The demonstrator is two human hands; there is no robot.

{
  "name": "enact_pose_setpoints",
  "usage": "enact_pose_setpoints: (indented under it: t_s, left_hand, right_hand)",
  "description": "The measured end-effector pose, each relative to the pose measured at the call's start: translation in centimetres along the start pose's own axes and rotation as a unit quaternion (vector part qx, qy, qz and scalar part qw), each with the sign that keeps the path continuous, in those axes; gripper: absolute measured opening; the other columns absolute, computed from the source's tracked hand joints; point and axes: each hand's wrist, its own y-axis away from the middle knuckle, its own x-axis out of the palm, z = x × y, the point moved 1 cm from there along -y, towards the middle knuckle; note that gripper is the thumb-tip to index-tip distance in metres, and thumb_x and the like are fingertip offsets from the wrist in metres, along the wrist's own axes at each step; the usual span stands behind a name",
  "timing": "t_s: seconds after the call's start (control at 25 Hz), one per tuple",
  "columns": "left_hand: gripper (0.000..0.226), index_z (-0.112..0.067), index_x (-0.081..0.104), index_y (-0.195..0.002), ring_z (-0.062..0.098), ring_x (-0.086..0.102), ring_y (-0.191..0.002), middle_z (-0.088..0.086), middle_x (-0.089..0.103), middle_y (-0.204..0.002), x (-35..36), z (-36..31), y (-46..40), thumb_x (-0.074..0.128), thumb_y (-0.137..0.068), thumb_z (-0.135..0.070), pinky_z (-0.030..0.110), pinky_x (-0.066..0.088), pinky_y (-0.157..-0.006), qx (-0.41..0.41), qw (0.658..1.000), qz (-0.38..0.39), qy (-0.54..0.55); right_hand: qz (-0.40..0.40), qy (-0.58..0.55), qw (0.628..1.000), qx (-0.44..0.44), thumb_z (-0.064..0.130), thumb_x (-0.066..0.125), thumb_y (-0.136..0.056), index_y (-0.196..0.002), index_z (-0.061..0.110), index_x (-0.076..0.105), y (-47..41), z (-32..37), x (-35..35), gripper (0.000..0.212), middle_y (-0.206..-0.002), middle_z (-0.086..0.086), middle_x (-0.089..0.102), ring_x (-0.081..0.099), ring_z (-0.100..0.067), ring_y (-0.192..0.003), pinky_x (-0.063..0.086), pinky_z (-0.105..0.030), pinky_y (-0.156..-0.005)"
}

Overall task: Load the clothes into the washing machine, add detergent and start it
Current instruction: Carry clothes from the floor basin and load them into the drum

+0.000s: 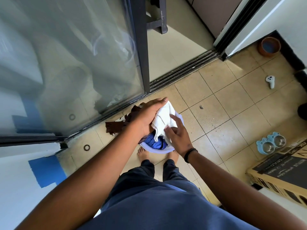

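Observation:
A pale lilac basin [157, 149] stands on the tiled floor just in front of my bare feet, filled with clothes. On top lies a white garment [163, 119], with a blue garment [157, 143] under it and a dark brown one [119, 124] hanging over the left side. My left hand [147, 116] presses on the pile from the left, its fingers closed around the white garment. My right hand [177, 136] touches the white garment from the right with fingers spread. No washing machine or detergent is in view.
A sliding glass door [74, 63] runs along the left; its opening [176, 47] lies ahead past the track. A cardboard box [280, 175] and twin pet bowls [270, 144] sit at the right. A clay bowl [269, 47] and a white controller [270, 81] lie farther right.

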Motion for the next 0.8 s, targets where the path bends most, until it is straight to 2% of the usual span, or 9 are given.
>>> enact_pose_setpoints:
  t_s: [0.08, 0.2, 0.32, 0.44, 0.56, 0.64, 0.68, 0.72, 0.8]
  left_hand:
    - [0.021, -0.015, 0.066, -0.116, 0.026, 0.068, -0.096, 0.012, 0.069, -0.107, -0.3, 0.3, 0.0, 0.070, -0.095, -0.017, 0.037, 0.057, -0.082, 0.069, 0.996, -0.050, 0.026]
    - [0.026, -0.017, 0.071, -0.120, 0.017, 0.067, -0.093, 0.007, 0.070, -0.110, -1.3, 1.2, 0.2, 0.065, -0.096, -0.007, 0.025, 0.055, -0.073, 0.172, 0.970, -0.121, -0.124]
    - [0.045, -0.022, 0.067, -0.133, 0.007, 0.061, -0.114, -0.008, 0.065, -0.127, -2.5, 2.7, 1.1, 0.076, -0.089, -0.025, 0.008, 0.048, -0.086, 0.160, 0.941, -0.035, -0.297]
    - [0.103, -0.034, 0.042, -0.154, 0.005, 0.043, -0.136, -0.010, 0.043, -0.150, -2.8, 4.4, 1.7, 0.094, -0.065, -0.039, 0.024, 0.041, -0.109, 0.138, 0.894, 0.038, -0.425]
    - [0.068, -0.023, 0.058, -0.141, 0.022, 0.053, -0.129, 0.000, 0.054, -0.140, -3.2, 5.3, 1.0, 0.080, -0.077, -0.017, 0.041, 0.049, -0.102, 0.233, 0.794, -0.058, -0.558]
    - [0.044, -0.016, 0.070, -0.124, 0.026, 0.055, -0.124, 0.001, 0.053, -0.136, -3.5, 5.7, 0.6, 0.076, -0.081, -0.011, 0.044, 0.052, -0.094, 0.257, 0.742, -0.130, -0.606]
    - [0.035, -0.015, 0.074, -0.116, 0.025, 0.054, -0.123, 0.000, 0.052, -0.137, -3.7, 5.8, 0.4, 0.079, -0.081, -0.014, 0.042, 0.053, -0.091, 0.262, 0.745, -0.158, -0.593]
    - [0.027, -0.014, 0.076, -0.109, 0.022, 0.056, -0.118, 0.001, 0.056, -0.133, -3.6, 5.4, 0.5, 0.080, -0.084, -0.021, 0.038, 0.054, -0.088, 0.248, 0.782, -0.175, -0.544]
    - [0.018, -0.012, 0.074, -0.093, 0.021, 0.066, -0.089, 0.006, 0.069, -0.102, -2.9, 4.3, 1.0, 0.073, -0.092, -0.030, 0.026, 0.054, -0.073, 0.172, 0.882, -0.182, -0.399]
  right_hand:
    - [-0.023, 0.010, 0.999, 0.031, 0.027, 0.057, -0.102, -0.103, 0.012, 0.063, -0.9, 0.2, -0.4, 0.016, -0.069, 0.005, 0.061, 0.056, -0.008, -0.064, 0.045, -0.024, -0.064]
    - [-0.078, 0.002, 0.991, 0.109, 0.025, 0.055, -0.103, -0.064, 0.015, 0.051, -2.4, 0.4, -0.8, 0.040, -0.053, 0.009, 0.047, 0.043, -0.012, -0.055, 0.038, -0.024, -0.056]
    - [-0.154, -0.081, 0.963, 0.204, 0.014, 0.051, -0.096, -0.070, 0.013, 0.054, -4.2, 0.7, -0.9, 0.026, -0.066, -0.008, 0.053, 0.050, -0.022, -0.063, 0.049, -0.038, -0.058]
    - [-0.174, -0.211, 0.914, 0.298, 0.002, 0.044, -0.090, -0.093, 0.010, 0.060, -5.1, 1.9, -0.6, 0.018, -0.072, -0.012, 0.058, 0.056, -0.025, -0.059, 0.050, -0.029, -0.053]
    - [-0.124, -0.279, 0.891, 0.336, 0.008, 0.045, -0.098, -0.106, 0.003, 0.061, -4.7, 3.2, -0.1, 0.018, -0.083, -0.013, 0.065, 0.062, -0.029, -0.075, 0.055, -0.036, -0.066]
    - [-0.131, -0.202, 0.932, 0.269, 0.016, 0.053, -0.099, -0.095, 0.005, 0.065, -4.1, 4.1, -0.2, 0.018, -0.078, -0.009, 0.063, 0.061, -0.031, -0.077, 0.053, -0.036, -0.068]
    - [-0.148, -0.095, 0.968, 0.181, 0.026, 0.057, -0.099, -0.095, 0.008, 0.068, -3.8, 4.1, -0.5, 0.022, -0.082, -0.007, 0.063, 0.061, -0.030, -0.083, 0.051, -0.033, -0.072]
    - [-0.150, 0.041, 0.986, 0.057, 0.039, 0.060, -0.097, -0.106, 0.011, 0.069, -3.4, 3.6, -0.7, 0.031, -0.095, -0.005, 0.063, 0.060, -0.027, -0.096, 0.049, -0.029, -0.079]
    - [-0.061, 0.300, 0.935, -0.177, 0.062, 0.059, -0.090, -0.143, 0.017, 0.049, -2.2, 2.6, -0.9, 0.071, -0.139, -0.010, 0.048, 0.044, -0.024, -0.131, 0.038, -0.032, -0.103]
